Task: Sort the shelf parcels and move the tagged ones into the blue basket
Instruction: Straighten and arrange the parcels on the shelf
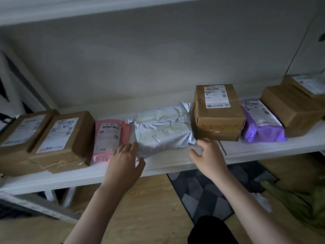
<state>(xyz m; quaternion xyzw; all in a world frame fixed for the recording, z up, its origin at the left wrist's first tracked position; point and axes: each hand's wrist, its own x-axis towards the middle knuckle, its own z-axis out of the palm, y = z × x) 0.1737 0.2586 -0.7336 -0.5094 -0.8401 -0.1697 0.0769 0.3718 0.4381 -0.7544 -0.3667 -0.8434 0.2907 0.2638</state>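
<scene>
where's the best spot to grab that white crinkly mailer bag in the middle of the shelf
Probably by its two near corners, coming from the front edge of the shelf. The white mailer bag lies flat, hemmed in by the pink parcel and the stacked cardboard boxes, so its sides are blocked. The left hand and right hand already sit at those corners.

This looks like a home room used for parcel storage: a long white painted shelf against a plain pale wall carries labelled brown cardboard boxes and plastic mailer bags, above light wood-pattern flooring with a grey geometric-patterned mat.
</scene>
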